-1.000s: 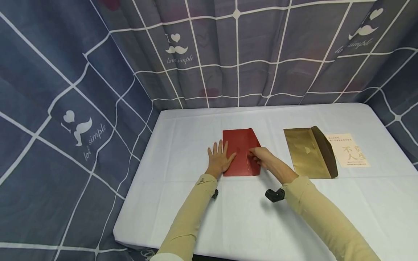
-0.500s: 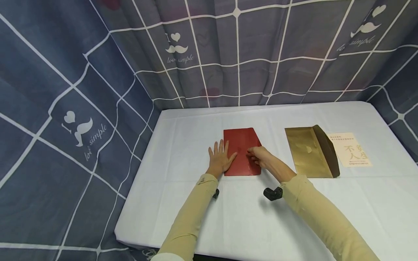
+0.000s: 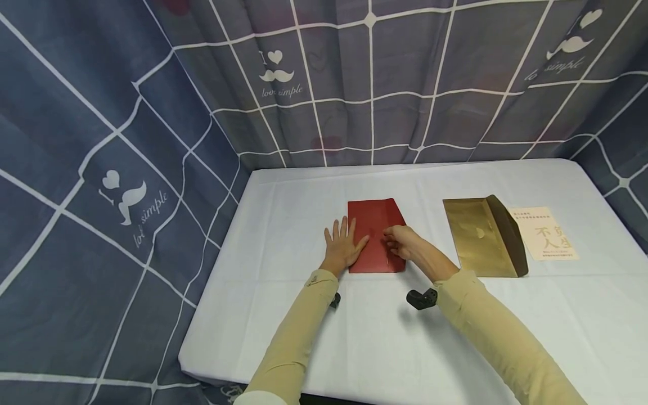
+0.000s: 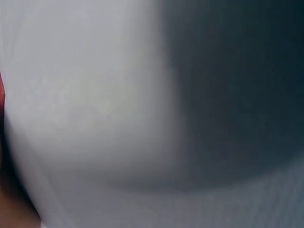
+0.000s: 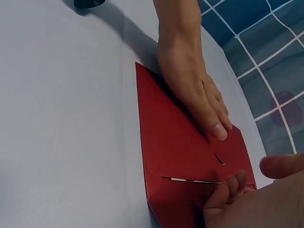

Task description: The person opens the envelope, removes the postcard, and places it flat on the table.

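A red envelope lies on the white table, its flap folded out to the right. A thin pale edge shows along its mouth. My left hand rests with fingers spread on the envelope's left side. At the mouth, on the right side, is my right hand. In the right wrist view its lower fingers are curled close to the pale edge, and its raised digit stands apart from them. I cannot tell whether it pinches anything. The left wrist view is mostly blurred white.
A gold envelope with its dark flap out lies to the right. Beside it is a cream card with gold characters. Grid-patterned curtains stand behind and left of the table.
My right hand has shifted slightly left over the envelope's mouth, and the pale line there shows less in the head view. My left hand keeps its place.
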`<state>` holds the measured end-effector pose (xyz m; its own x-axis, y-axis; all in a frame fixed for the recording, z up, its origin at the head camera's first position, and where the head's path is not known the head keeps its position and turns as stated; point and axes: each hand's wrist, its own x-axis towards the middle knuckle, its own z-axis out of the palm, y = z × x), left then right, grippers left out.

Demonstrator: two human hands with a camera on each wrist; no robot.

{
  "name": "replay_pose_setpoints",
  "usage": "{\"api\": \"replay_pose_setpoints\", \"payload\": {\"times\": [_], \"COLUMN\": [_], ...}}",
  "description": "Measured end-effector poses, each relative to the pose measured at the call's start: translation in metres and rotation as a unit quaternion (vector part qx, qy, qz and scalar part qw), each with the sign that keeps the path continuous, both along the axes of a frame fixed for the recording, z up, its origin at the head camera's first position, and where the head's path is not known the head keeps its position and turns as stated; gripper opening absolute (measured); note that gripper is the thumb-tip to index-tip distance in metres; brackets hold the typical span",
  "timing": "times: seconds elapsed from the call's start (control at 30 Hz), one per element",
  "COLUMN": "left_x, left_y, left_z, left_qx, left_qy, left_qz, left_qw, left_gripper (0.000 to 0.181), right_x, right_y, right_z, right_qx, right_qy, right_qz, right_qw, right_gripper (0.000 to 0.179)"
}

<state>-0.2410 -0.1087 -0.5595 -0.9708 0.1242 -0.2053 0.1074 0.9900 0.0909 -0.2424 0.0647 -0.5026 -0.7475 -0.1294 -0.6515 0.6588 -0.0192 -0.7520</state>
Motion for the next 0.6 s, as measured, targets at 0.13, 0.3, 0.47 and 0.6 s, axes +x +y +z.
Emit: {"api": "replay_pose_setpoints", "payload": {"times": [0.13,0.3,0.47,0.6], "left_x": [-0.0003,-0.0022,-0.0045,-0.0030], "left_y": [-0.0011,-0.0010,-0.0010,-0.0014], "left_z": [0.0002,-0.0018,-0.0044,-0.0040], "left_qx": [0.013,0.013,0.006,0.009], "left_qy": [0.001,-0.002,-0.010,-0.002], "left_qz": [-0.003,-0.005,-0.001,-0.001], "left_qw": [0.9999,0.9999,0.9999,1.0000], "left_gripper": [0.075,0.074,0.075,0.075], "right_x": [-0.0008,-0.0012,-0.0006,0.0001], "right_y": [0.0004,0.0002,-0.0018,-0.0031], "right_z": [-0.0006,-0.0023,-0.0031,-0.0026], "right_qx": [-0.017,-0.016,-0.006,-0.001], "right_qy": [-0.010,-0.009,0.001,0.010], "right_qz": [-0.008,-0.011,-0.012,-0.014], "right_qw": [0.9998,0.9998,0.9999,0.9998], "right_gripper": [0.006,0.006,0.007,0.008]}}
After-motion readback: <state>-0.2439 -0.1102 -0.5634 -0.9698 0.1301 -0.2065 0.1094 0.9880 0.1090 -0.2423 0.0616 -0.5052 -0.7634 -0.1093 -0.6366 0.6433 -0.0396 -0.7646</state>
